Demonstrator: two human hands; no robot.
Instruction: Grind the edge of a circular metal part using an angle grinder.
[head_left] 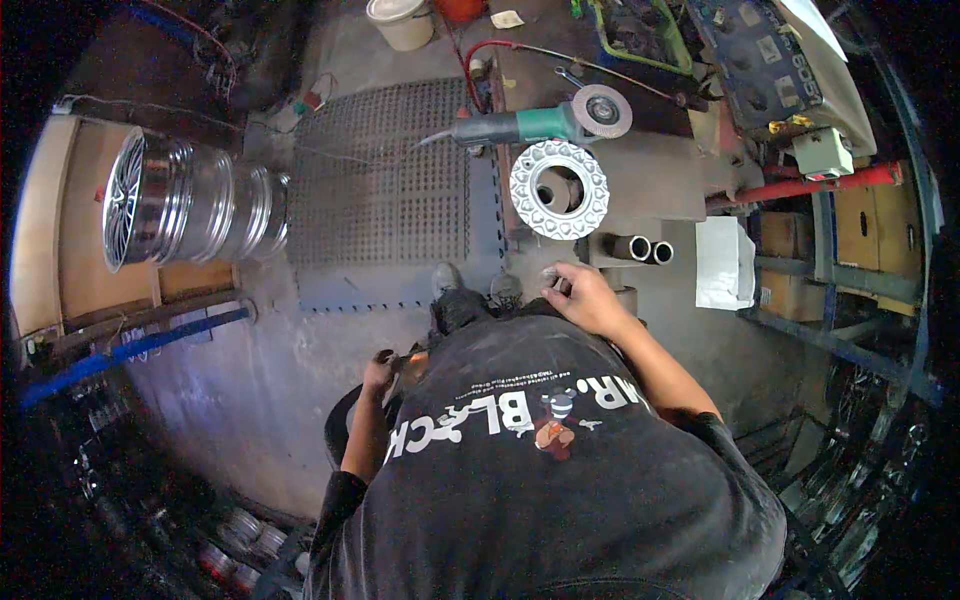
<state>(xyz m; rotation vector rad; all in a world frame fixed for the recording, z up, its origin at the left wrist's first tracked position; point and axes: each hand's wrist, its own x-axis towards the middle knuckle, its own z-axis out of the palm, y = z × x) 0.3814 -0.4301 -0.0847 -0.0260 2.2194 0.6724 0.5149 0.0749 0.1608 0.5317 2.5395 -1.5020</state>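
My right hand is closed, fingertips pressed together near the bench's front edge. What they pinch, if anything, is too small to make out. At my left side, my left hand is curled beside a small orange patch, and what it grips is unclear. Just beyond my right hand lies a silver metal ring with a patterned rim and a round opening. Behind the ring, a green and black angle grinder with a flap disc rests on the bench. Two short metal pipes stick out right of the ring.
Shiny wheel rims are stacked sideways at the left. A perforated dark mat covers the floor ahead. A white bucket stands at the back, a green-yellow basket at the back right. A red bar crosses the right side, near a white package.
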